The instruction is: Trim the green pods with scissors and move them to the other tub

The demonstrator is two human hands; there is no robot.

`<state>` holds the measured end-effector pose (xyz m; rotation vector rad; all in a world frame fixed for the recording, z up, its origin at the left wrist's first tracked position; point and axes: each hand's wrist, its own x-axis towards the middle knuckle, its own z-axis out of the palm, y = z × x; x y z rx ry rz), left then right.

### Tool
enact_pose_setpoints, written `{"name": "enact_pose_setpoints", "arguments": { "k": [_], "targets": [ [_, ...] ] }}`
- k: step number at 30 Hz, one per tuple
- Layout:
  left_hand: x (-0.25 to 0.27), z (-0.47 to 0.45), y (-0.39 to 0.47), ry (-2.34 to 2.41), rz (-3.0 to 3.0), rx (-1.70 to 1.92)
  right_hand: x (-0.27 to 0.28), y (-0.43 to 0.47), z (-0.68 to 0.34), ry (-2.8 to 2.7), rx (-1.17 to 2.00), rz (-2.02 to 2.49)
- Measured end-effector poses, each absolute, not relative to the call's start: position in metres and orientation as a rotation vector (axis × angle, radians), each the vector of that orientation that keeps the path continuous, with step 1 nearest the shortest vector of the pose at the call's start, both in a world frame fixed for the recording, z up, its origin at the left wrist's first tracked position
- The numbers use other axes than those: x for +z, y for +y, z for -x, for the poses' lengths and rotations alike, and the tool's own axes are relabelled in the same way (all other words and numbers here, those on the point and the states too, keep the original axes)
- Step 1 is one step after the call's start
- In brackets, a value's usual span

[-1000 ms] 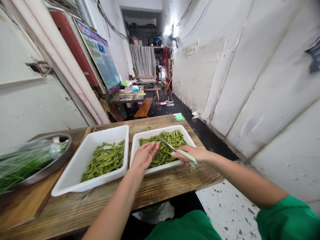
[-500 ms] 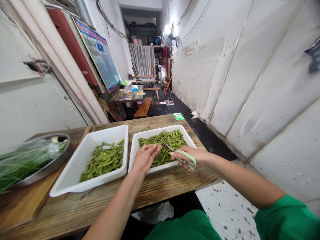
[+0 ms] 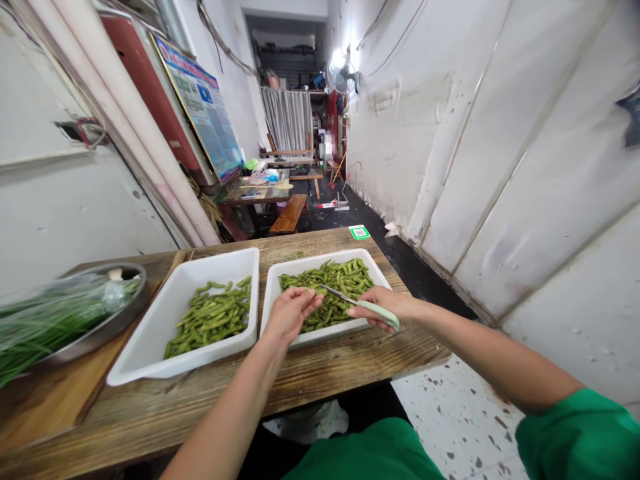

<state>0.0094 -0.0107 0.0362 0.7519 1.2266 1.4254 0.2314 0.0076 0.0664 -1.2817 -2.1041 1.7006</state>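
Observation:
My right hand [image 3: 383, 307] is closed around the pale green handles of a pair of scissors [image 3: 375, 311], whose blades point left toward my other hand. My left hand [image 3: 294, 311] pinches a green pod, mostly hidden by the fingers, close to the scissor tips. Both hands are over the near part of the right white tray [image 3: 273, 293], which holds a heap of green soybean pods [image 3: 345, 275]. To the left, a second white tray [image 3: 145, 353] contains a smaller heap of pods [image 3: 213, 317].
The trays rest on a wooden table [image 3: 210, 393]. At its left, a metal bowl [image 3: 113, 333] of bagged green stalks stands on a wooden board [image 3: 55, 413]. A QR code card [image 3: 359, 232] lies at the far edge. Beyond are a bench [image 3: 290, 215] and another table.
The scissors have turned in my right hand so the handles look edge-on, and their blades appear closer together. My left hand stays nearly in place. The view has shifted slightly.

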Motion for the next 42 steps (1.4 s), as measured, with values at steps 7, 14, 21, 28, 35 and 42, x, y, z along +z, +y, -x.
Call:
{"name": "enact_pose_setpoints", "arguments": {
  "k": [7,14,21,28,35,42],
  "targets": [
    [0.055,0.068,-0.019,2.67,-1.841,1.092,0.046,0.02,-0.246,-2.046,1.79,1.186],
    [0.027,0.045,0.015,2.43,-2.284,0.164,0.046,0.018,-0.239,-2.016,1.806,1.172],
    [0.006,0.038,0.04,2.31,-2.235,0.2,0.054,0.007,-0.236,-2.013,1.769,1.252],
    [0.029,0.034,0.03,2.085,-2.018,0.524,0.06,-0.004,-0.233,-2.045,1.607,1.345],
    [0.047,-0.003,-0.003,1.36,-1.231,1.093,0.068,-0.004,-0.226,-2.106,1.581,1.203],
    [0.055,-0.014,-0.015,1.333,-1.253,1.115,0.08,-0.012,-0.224,-2.079,1.587,1.221]
  ]
}}
